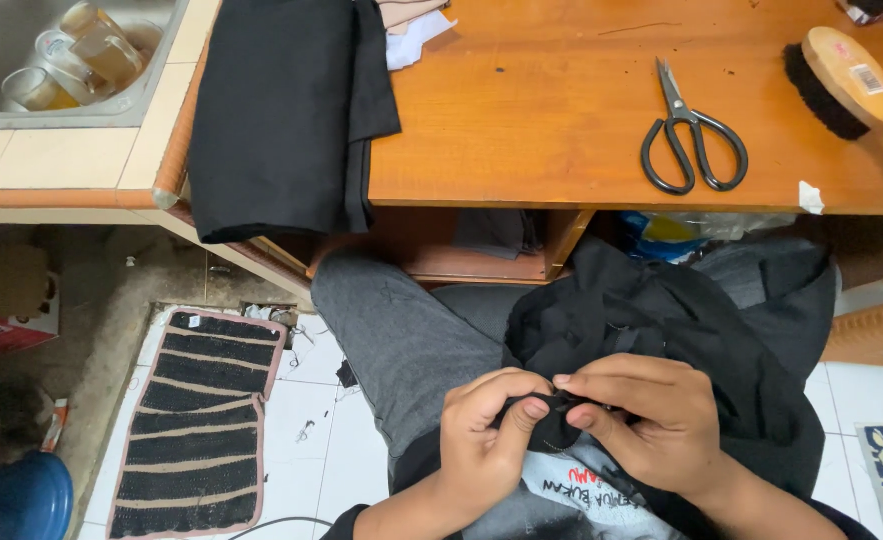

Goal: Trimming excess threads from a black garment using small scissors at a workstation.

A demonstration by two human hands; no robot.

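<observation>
Surface: wooden surface [521,150] spanned the upper frame, with an open shelf below its front edge.
Floor: white tiled floor [301,440] lay beneath, concrete at the far left.
Folded cloth: black folded cloth [281,110] hung over the surface's left edge.
Garment: black garment [661,330] was bunched on the person's lap, over grey trousers, below the surface's front edge.
Mat: striped floor mat [196,425] with a pink border lay on the tiles, left of the person's leg.
Sink: steel sink [1,60] sat at top left, holding several drinking glasses [71,55].
Stool: blue round stool [16,500] showed at bottom left, partly cut off.
Left hand: left hand [486,435] was closed, thumb and fingers pinching a fold of the black garment's edge.
Right hand: right hand [651,420] was closed on the same fold, its fingertips just beside those of the left hand.
Brush: wooden-backed brush [851,85] with black bristles lay at the surface's right end.
Scissors: black-handled scissors [691,135] lay flat on the surface, blades shut, near the brush and well apart from both hands.
</observation>
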